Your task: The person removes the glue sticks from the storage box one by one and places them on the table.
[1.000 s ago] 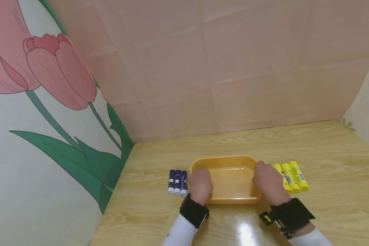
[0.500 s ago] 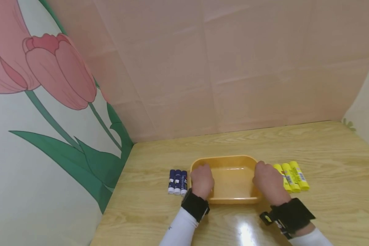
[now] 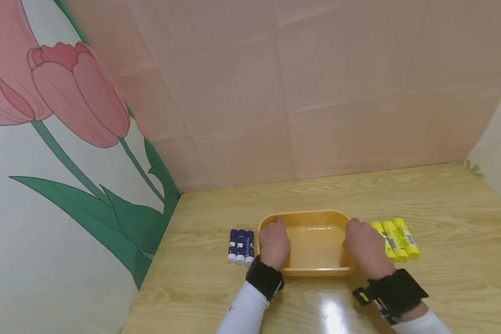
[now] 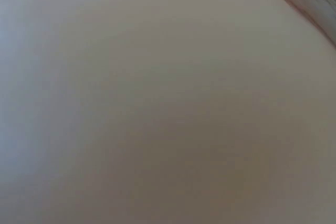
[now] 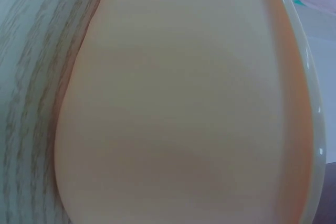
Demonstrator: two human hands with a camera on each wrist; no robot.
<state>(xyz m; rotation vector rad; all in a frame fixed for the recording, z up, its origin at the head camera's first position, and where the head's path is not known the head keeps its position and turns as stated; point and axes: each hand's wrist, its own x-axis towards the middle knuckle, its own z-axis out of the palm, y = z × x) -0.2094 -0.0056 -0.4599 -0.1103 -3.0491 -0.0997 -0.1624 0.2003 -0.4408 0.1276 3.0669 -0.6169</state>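
Note:
A shallow yellow-orange plastic basin (image 3: 315, 248) sits on the wood-grain table between both hands. My left hand (image 3: 274, 244) grips its left rim with curled fingers, and my right hand (image 3: 366, 247) holds the right rim the same way. In the right wrist view the outer wall of the basin (image 5: 178, 98) and its glossy lip fill most of the picture. A blurred pale surface (image 4: 178, 98) takes up nearly all of the left wrist view. Fingertips of both hands are hidden in the head view.
Three dark blue glue sticks (image 3: 240, 247) with white ends lie side by side, left of the basin. Yellow glue sticks (image 3: 395, 240) lie in a row at its right. Behind the table (image 3: 317, 192) rises a pinkish covering, with a tulip-printed wall (image 3: 79, 93) at the left.
My left hand has shifted slightly rightward and away along the basin's rim, its wrist turning a little. The right hand and the basin stay in place.

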